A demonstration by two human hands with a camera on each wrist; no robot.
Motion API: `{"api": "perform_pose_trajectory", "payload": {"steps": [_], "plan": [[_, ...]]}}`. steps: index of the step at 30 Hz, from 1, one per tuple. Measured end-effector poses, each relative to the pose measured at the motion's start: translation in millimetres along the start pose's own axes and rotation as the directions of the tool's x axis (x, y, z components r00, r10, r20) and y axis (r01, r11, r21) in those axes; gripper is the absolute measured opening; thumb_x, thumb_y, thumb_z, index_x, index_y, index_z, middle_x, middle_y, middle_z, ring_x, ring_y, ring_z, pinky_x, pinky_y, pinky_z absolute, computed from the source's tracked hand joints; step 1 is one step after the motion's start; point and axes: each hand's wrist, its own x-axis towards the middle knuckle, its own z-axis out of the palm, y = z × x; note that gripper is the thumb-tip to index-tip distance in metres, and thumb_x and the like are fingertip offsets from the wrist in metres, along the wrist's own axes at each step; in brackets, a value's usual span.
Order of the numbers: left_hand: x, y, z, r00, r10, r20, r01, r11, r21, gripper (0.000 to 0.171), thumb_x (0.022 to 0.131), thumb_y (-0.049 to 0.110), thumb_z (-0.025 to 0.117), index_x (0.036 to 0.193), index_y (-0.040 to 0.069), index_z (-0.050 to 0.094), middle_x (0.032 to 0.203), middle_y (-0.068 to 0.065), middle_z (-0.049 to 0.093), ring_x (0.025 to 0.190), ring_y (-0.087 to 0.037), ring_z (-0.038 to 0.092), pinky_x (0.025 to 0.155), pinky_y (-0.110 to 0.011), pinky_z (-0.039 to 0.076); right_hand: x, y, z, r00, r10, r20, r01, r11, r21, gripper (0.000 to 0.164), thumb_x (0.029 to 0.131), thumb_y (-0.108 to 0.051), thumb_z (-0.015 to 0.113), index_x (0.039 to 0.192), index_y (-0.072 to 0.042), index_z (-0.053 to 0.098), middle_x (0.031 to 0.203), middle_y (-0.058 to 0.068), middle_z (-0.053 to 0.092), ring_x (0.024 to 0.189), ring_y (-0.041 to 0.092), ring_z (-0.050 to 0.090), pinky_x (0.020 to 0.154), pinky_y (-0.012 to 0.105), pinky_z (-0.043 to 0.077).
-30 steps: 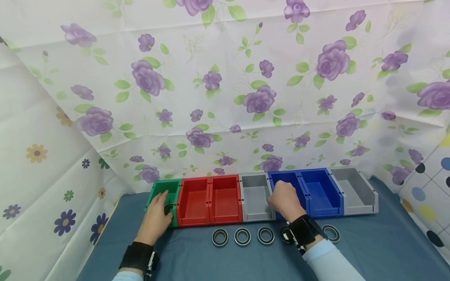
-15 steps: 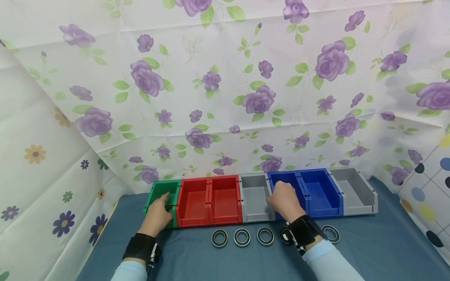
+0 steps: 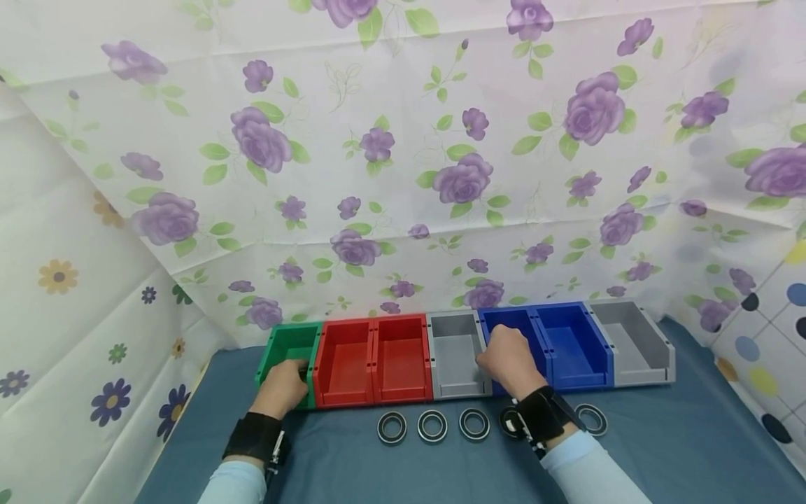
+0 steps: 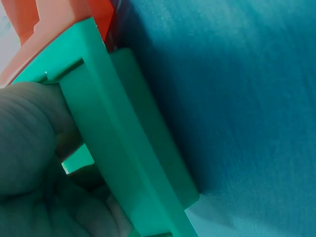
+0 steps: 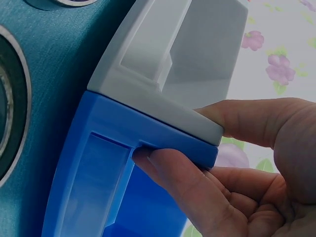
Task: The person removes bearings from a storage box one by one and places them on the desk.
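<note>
My left hand [image 3: 282, 388] reaches down into the green bin [image 4: 128, 133] at the left end of the row, fingers curled downward. A dark sliver of a ball bearing [image 3: 303, 372] shows beside the thumb; the rest is hidden by the hand. In the left wrist view the bin's front wall covers the fingertips. My right hand [image 3: 511, 358] pinches the adjoining side walls of the middle grey bin [image 5: 133, 98] and the blue bin [image 5: 74, 148] to its right. Its thumb lies on the grey side, with a finger inside the blue bin.
Several ball bearings lie in a line before the bins, including one bearing [image 3: 392, 428] at the left and one [image 3: 591, 419] at the right. Two red bins [image 3: 343, 402], a second blue bin [image 3: 582, 384] and a grey bin [image 3: 645, 378] complete the row on the blue cloth [image 3: 441, 476].
My left hand has sunk deeper into the green bin with the ball bearing, its fingers now pointing down and mostly out of sight. The right hand has stayed in place.
</note>
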Motion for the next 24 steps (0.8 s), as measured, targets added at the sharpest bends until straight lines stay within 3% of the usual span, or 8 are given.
{"api": "perform_pose_trajectory", "payload": {"steps": [7, 14, 20, 24], "plan": [[0.0, 3.0, 3.2, 0.999, 0.021, -0.031, -0.018, 0.996, 0.088, 0.041, 0.082, -0.003, 0.053, 0.123, 0.001, 0.056, 0.113, -0.019, 0.058, 0.100, -0.034, 0.055, 0.075, -0.044, 0.047, 2, 2, 1, 1.000, 0.007, -0.002, -0.007, 1.000, -0.002, 0.018, 0.077, -0.018, 0.068, 0.066, -0.008, 0.059, 0.059, 0.004, 0.054, 0.051, 0.017, 0.052, 0.044, 0.028, 0.043], [-1.0, 3.5, 2.5, 0.996, 0.067, -0.062, -0.057, 0.987, 0.148, 0.037, 0.086, 0.001, 0.055, 0.123, -0.004, 0.053, 0.112, -0.021, 0.057, 0.103, -0.035, 0.054, 0.084, -0.047, 0.045, 3, 2, 2, 1.000, 0.001, -0.007, -0.001, 1.000, -0.005, 0.018, 0.077, -0.019, 0.068, 0.067, -0.007, 0.059, 0.059, 0.004, 0.054, 0.051, 0.018, 0.052, 0.044, 0.028, 0.043], [-5.2, -2.3, 5.8, 0.980, 0.146, -0.131, -0.125, 0.979, 0.161, 0.040, 0.086, 0.006, 0.061, 0.122, -0.005, 0.049, 0.105, -0.020, 0.056, 0.095, -0.032, 0.055, 0.077, -0.044, 0.048, 2, 1, 2, 1.000, -0.001, -0.008, 0.001, 1.000, -0.008, 0.019, 0.078, -0.019, 0.068, 0.067, -0.007, 0.059, 0.059, 0.004, 0.054, 0.051, 0.017, 0.052, 0.043, 0.028, 0.043], [-9.9, -7.0, 7.1, 0.969, 0.178, -0.171, -0.157, 0.979, 0.126, 0.045, 0.088, 0.009, 0.060, 0.127, -0.006, 0.045, 0.110, -0.024, 0.053, 0.100, -0.035, 0.053, 0.078, -0.045, 0.048, 2, 1, 2, 1.000, -0.001, -0.011, 0.001, 1.000, -0.006, 0.018, 0.078, -0.019, 0.068, 0.068, -0.007, 0.059, 0.060, 0.005, 0.053, 0.051, 0.018, 0.052, 0.043, 0.028, 0.042]]}}
